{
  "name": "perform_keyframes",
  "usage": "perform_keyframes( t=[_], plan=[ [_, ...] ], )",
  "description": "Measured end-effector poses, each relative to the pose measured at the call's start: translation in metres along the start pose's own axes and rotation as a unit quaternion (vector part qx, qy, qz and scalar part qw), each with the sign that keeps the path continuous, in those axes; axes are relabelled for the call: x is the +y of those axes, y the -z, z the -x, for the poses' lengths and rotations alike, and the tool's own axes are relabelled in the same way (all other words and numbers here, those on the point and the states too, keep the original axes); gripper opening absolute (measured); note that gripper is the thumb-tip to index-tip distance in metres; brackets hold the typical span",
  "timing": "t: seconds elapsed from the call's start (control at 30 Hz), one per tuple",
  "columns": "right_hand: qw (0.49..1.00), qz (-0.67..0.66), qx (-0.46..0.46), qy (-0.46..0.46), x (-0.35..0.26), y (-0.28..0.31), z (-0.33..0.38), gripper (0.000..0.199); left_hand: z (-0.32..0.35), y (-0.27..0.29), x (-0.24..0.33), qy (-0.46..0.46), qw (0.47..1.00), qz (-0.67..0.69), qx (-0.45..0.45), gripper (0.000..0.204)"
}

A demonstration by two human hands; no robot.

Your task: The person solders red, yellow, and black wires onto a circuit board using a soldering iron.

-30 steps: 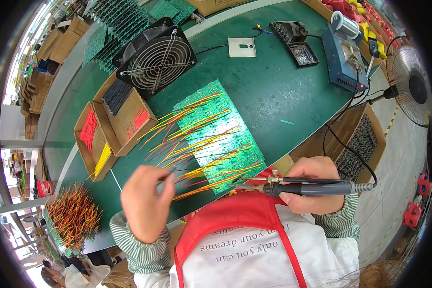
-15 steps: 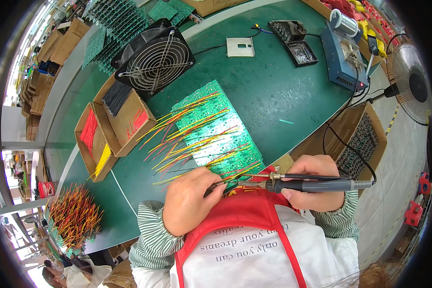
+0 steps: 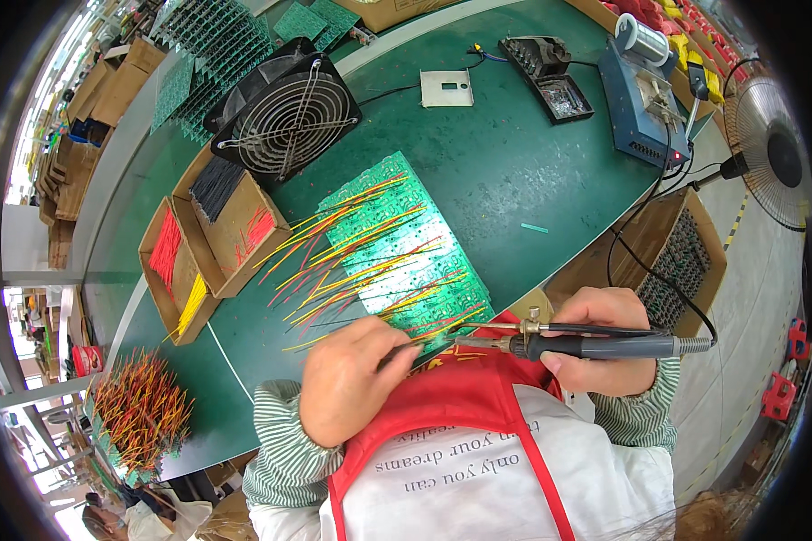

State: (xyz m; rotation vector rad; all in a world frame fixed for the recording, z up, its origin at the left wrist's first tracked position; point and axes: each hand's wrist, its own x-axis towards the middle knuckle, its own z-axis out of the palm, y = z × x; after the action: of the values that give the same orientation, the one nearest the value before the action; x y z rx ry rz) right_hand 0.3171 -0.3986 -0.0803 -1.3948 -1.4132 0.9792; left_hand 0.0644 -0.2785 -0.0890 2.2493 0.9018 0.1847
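A green circuit board panel (image 3: 415, 242) lies at the table's front edge, with rows of yellow, red and black wires (image 3: 345, 261) sticking out to its left. At its lower corner my left hand (image 3: 347, 379) is closed in a pinch on a thin black wire (image 3: 390, 357), mostly hidden by the fingers. My right hand (image 3: 603, 347) grips a grey soldering iron (image 3: 604, 348), with a thin metal solder feed tube (image 3: 496, 326) clamped above it. The iron's tip points left, just short of my left fingertips, near the board's lower edge.
Cardboard boxes (image 3: 230, 270) of cut wires and a black fan (image 3: 289, 122) stand left. A wired bundle (image 3: 143, 410) sits lower left. At the far right are a blue soldering station (image 3: 641, 108) and black tip-cleaner tray (image 3: 564, 97). The iron's cable (image 3: 663, 279) hangs right.
The soldering iron in my right hand has drawn slightly right, its tip farther from my left fingertips. My left hand has shifted a little left and keeps its pinch.
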Motion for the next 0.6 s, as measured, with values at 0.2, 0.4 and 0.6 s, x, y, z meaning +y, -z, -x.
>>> perform_keyframes(
  t=[0.2,0.4,0.6],
  plan=[
    [1.0,0.007,0.004,-0.004,0.001,0.005,0.007,0.019,-0.002,0.017,0.007,-0.028,0.964,-0.151,0.219,0.009],
    [0.999,0.031,0.033,0.027,0.005,0.008,0.007,0.018,-0.014,-0.014,0.011,-0.089,0.994,-0.034,0.058,0.01],
    [0.999,0.02,0.03,0.011,0.008,0.008,0.009,0.018,-0.019,-0.017,0.01,-0.077,0.996,-0.016,0.029,0.01]
  ],
)
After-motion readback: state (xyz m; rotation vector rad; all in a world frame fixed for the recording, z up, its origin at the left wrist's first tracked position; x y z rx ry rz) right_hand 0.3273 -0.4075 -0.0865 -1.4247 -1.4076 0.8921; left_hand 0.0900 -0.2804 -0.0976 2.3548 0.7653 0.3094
